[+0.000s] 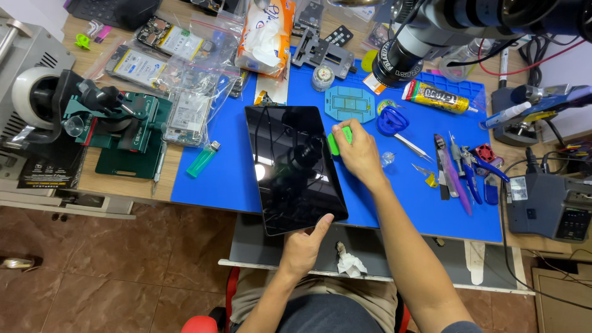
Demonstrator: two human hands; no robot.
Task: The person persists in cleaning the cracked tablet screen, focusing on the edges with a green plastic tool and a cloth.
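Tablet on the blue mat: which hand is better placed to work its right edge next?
Probably the right hand: it holds a green pry tool at the tablet right edge. The left hand only steadies the near corner.

Black glossy tablet (pixel 295 168) lay flat, screen up and dark, between my hands, its near corner under my left thumb, a small green pry tool (pixel 338 139) pinched in my right hand against its far edge.

the tablet (pixel 293 166) lies on the mat (pixel 216 185), a lighter (pixel 203 159) to its left, tweezers and cutters (pixel 462 172) to its right (well apart), a glue tube (pixel 436 97) at the far right.
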